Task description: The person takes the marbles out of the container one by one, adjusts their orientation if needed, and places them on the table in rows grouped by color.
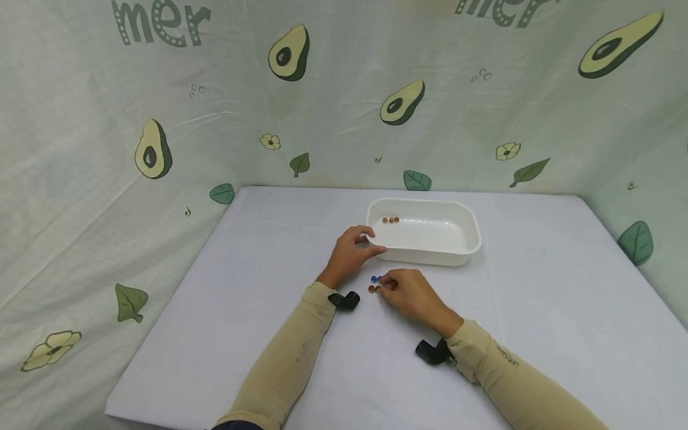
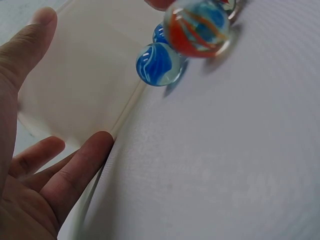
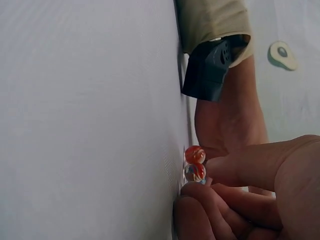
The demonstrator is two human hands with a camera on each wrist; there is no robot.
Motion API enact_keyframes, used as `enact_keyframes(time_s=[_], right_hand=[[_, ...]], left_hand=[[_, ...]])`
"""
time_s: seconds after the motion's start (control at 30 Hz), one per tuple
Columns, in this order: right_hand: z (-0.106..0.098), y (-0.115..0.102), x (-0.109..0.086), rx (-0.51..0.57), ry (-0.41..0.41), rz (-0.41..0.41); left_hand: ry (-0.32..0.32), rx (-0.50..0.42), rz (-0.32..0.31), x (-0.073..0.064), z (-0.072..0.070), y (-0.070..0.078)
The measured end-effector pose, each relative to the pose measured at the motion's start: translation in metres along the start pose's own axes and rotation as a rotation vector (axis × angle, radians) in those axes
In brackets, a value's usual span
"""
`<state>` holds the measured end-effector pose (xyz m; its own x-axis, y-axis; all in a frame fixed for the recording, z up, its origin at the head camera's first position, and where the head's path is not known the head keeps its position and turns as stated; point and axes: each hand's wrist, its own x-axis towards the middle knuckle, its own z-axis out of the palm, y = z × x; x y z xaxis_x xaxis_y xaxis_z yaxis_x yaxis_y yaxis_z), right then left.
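A white rectangular tray [image 1: 430, 255] stands on the table, and my left hand [image 1: 348, 254] holds it by its near left corner. The thumb lies along the front rim and the fingers reach over the left side. Just in front of the tray sit two blue swirled marbles [image 2: 159, 65]. Nearer to me are a red-orange marble [image 3: 195, 154] and a red-and-blue swirled marble [image 3: 195, 172], close together. With thumb and fingertips my right hand [image 1: 412, 294] pinches the red-and-blue one, low over the cloth. Its fingers partly cover the marbles in the head view.
Inside the tray, three orange-brown marbles [image 1: 391, 220] lie in a row near the back left. White cloth [image 1: 258, 251] covers the table. Behind and beside it hangs a pale curtain [image 1: 344, 119] printed with avocados and leaves. Each wrist carries a black camera mount [image 1: 434, 352].
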<state>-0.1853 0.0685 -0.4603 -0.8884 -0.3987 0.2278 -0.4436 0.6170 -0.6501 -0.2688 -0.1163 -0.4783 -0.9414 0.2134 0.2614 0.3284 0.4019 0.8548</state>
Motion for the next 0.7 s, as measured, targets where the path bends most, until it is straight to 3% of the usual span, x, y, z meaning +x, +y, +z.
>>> enact_keyframes(time_s=[0.4, 0.53, 0.7], right_hand=[[-0.014, -0.002, 0.004, 0.035, 0.155, 0.008], [-0.021, -0.001, 0.006, 0.121, 0.136, 0.064], [-0.034, 0.003, 0.010, 0.323, 0.073, 0.151]], left_hand=[[0.009, 0.013, 0.015, 0.001, -0.001, 0.001], [0.013, 0.010, 0.020, -0.001, 0.000, 0.001], [0.015, 0.019, 0.010, -0.003, 0.001, 0.001]])
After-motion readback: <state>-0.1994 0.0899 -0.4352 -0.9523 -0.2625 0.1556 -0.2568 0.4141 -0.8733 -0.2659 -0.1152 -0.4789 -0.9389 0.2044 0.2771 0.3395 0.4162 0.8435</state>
